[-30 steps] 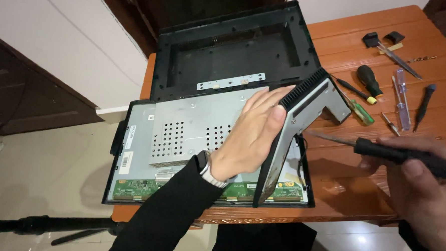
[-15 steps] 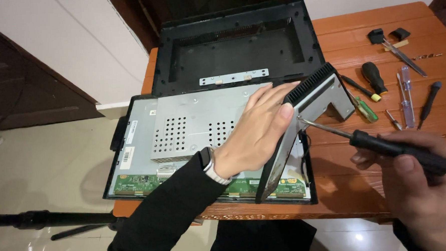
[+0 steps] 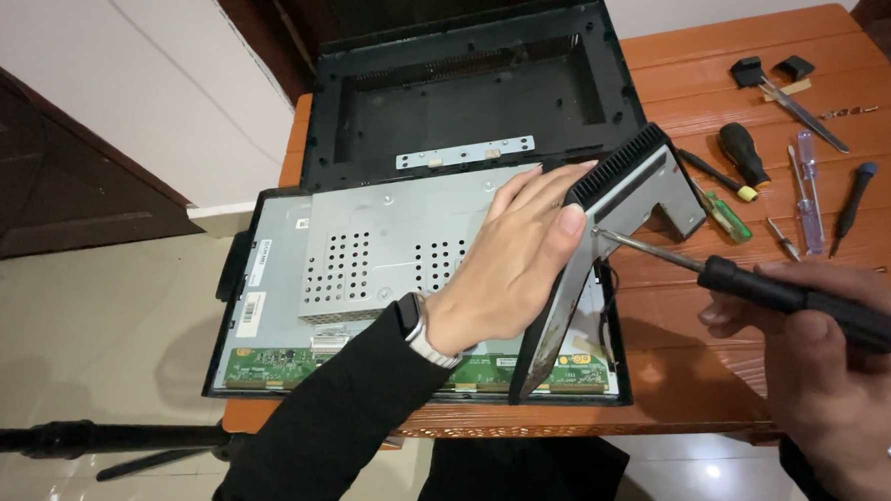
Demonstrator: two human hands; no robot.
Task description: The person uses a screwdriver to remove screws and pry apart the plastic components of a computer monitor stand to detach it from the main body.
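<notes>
A disassembled flat monitor (image 3: pixel 297 287) lies face down on a wooden table (image 3: pixel 718 78), its silver metal shield showing. My left hand (image 3: pixel 511 263) grips and tilts up a grey metal side bracket (image 3: pixel 587 274) with a black vented edge at the monitor's right side. My right hand (image 3: pixel 821 364) holds a black-handled screwdriver (image 3: pixel 798 300); its shaft points left and its tip touches the bracket near my left thumb. A watch sits on my left wrist.
The monitor's black plastic back cover (image 3: pixel 469 89) lies open behind it. Several screwdrivers (image 3: pixel 737 153) and small tools are scattered on the table's right side. A black tripod leg (image 3: pixel 83 437) crosses the tiled floor at the lower left.
My right hand has brought the screwdriver leftward until its tip reaches the bracket. My left hand keeps holding the bracket raised.
</notes>
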